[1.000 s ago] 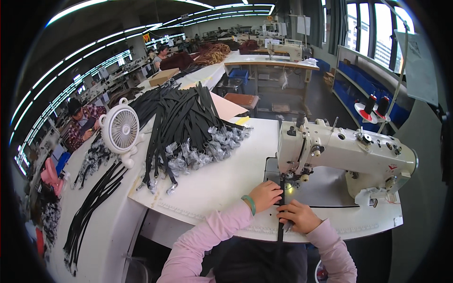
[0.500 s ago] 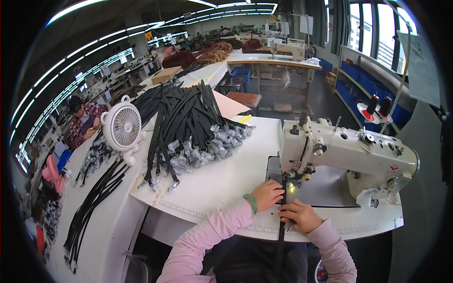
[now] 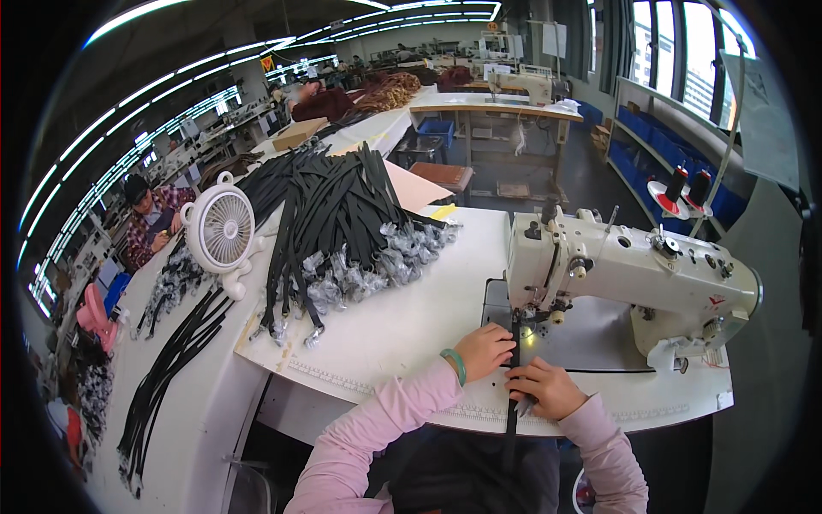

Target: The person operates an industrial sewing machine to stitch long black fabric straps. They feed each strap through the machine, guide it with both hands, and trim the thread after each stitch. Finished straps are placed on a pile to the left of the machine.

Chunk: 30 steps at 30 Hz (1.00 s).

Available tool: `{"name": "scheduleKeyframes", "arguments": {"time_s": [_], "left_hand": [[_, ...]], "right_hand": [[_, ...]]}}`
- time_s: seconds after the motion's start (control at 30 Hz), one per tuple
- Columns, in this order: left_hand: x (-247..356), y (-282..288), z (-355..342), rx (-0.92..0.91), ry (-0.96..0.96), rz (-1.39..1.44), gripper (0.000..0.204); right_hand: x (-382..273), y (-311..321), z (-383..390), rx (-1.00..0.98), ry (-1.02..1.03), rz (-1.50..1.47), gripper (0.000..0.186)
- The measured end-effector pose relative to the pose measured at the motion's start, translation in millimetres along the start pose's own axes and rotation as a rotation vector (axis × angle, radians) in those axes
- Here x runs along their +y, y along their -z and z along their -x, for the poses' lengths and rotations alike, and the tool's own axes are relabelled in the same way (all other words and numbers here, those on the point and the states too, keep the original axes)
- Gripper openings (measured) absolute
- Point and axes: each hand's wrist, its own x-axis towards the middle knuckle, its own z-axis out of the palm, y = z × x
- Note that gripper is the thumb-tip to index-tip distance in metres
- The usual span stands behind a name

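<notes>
A black strap [image 3: 511, 424] runs from under the presser foot of the white sewing machine [image 3: 651, 270] toward me and down over the table's front edge. My left hand [image 3: 485, 351], a green bangle at its wrist, presses its fingertips to the strap's left side just before the needle. Closer to me, my right hand [image 3: 548, 389] pinches the strap from the right with bent fingers. Beneath that palm a small grey pointed thing [image 3: 524, 406] shows, mostly hidden. A small lamp lights the needle area; the stitching itself is too small to make out.
Left of the machine lies a big heap of black straps [image 3: 330, 206] with clear plastic-wrapped ends. A white fan [image 3: 224, 227] stands beside it. More straps [image 3: 171, 377] lie on the side table. Thread cones [image 3: 676, 186] stand at the right; a co-worker [image 3: 154, 218] sits far left.
Both hands stay at almost the same places on the strap. The view has shifted very slightly; no clear movement of the strap shows.
</notes>
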Motion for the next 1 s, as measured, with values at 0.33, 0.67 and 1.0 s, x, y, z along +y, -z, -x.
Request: {"name": "scheduleKeyframes", "arguments": {"time_s": [0.33, 0.67, 1.0], "left_hand": [[-2.2, -1.3, 2.4, -0.004, 0.014, 0.01, 0.021], [-1.5, 0.3, 1.7, -0.011, 0.025, 0.013, 0.023], [1.4, 1.6, 1.5, -0.055, 0.064, -0.035, 0.039]], "right_hand": [[0.9, -1.7, 0.1, 0.002, 0.006, -0.006, 0.021], [1.3, -2.3, 0.6, -0.004, -0.019, -0.024, 0.018], [8.2, -7.5, 4.3, -0.033, -0.023, -0.041, 0.031]]}}
